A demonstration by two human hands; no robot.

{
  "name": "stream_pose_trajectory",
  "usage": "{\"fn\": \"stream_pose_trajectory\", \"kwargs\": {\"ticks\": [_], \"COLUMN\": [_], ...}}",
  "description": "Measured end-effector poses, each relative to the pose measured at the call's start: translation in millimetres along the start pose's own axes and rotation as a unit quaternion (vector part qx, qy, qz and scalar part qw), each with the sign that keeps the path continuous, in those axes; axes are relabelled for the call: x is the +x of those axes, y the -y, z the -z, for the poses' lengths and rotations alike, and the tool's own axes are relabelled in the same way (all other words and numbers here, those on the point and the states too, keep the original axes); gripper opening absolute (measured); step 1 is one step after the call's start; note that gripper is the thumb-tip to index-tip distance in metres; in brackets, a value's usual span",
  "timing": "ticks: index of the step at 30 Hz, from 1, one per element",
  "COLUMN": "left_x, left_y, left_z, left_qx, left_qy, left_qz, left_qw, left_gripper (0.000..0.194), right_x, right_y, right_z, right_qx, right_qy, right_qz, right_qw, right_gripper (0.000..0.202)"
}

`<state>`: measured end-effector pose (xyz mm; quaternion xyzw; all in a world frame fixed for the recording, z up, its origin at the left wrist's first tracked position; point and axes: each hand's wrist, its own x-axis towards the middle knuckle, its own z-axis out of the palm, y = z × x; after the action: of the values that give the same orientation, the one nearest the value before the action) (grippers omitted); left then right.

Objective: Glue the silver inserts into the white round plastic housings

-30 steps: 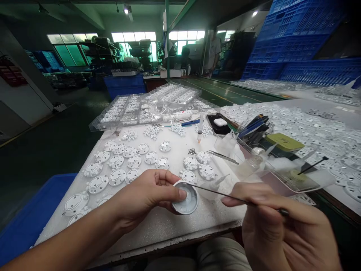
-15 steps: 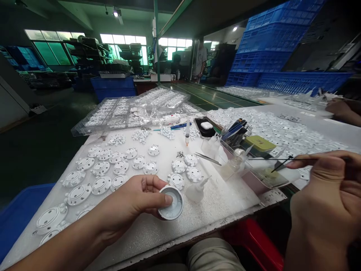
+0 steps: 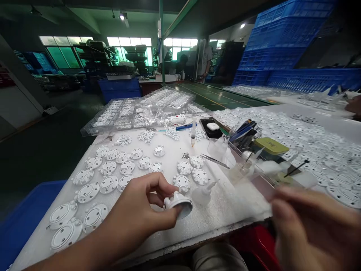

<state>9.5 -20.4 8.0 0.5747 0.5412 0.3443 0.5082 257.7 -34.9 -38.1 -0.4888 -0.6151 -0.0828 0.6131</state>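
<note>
Between its thumb and fingers, my left hand [image 3: 152,205] grips a round white part [image 3: 180,205], tilted on edge above the foam-covered tabletop. My right hand [image 3: 307,222] is blurred at the lower right, fingers drawn together; whether it holds something cannot be made out. Just right of the white part stands a small translucent squeeze bottle [image 3: 203,194]. Rows of similar white discs [image 3: 108,183] lie on the left of the foam, with several more behind my left hand. Tweezers [image 3: 216,160] rest near a small pile of metal bits [image 3: 185,155].
Clear trays of small white pieces [image 3: 113,113] lie at the back left. A pen holder [image 3: 242,131], yellow box [image 3: 271,145] and black case [image 3: 211,129] stand behind the bottles. Blue crates [image 3: 270,49] rise at the back right. A person [image 3: 205,60] stands far back.
My left hand has turned the white part from its hollow side to nearly edge-on. My right hand has moved left and down, away from the thin dark rod, which now rests among the containers.
</note>
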Motion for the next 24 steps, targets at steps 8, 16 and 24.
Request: {"fn": "stream_pose_trajectory", "kwargs": {"ticks": [8, 16, 24], "left_x": [-9, -4, 2], "left_y": [9, 1, -13], "left_z": [-6.5, 7.4, 19.3], "left_qx": [0.129, 0.061, 0.091], "left_qy": [-0.004, 0.182, 0.229], "left_qz": [-0.251, -0.151, -0.058], "left_qw": [0.959, 0.97, 0.967], "left_gripper": [0.03, 0.066, 0.06], "right_x": [-50, -57, -69], "right_y": [39, 28, 22], "right_z": [-42, -50, -60], "right_qx": [0.153, 0.303, 0.231], "right_qy": [0.185, 0.167, 0.123], "right_qz": [0.017, -0.01, 0.075], "right_qw": [0.971, 0.938, 0.962], "right_gripper": [0.024, 0.032, 0.049]}}
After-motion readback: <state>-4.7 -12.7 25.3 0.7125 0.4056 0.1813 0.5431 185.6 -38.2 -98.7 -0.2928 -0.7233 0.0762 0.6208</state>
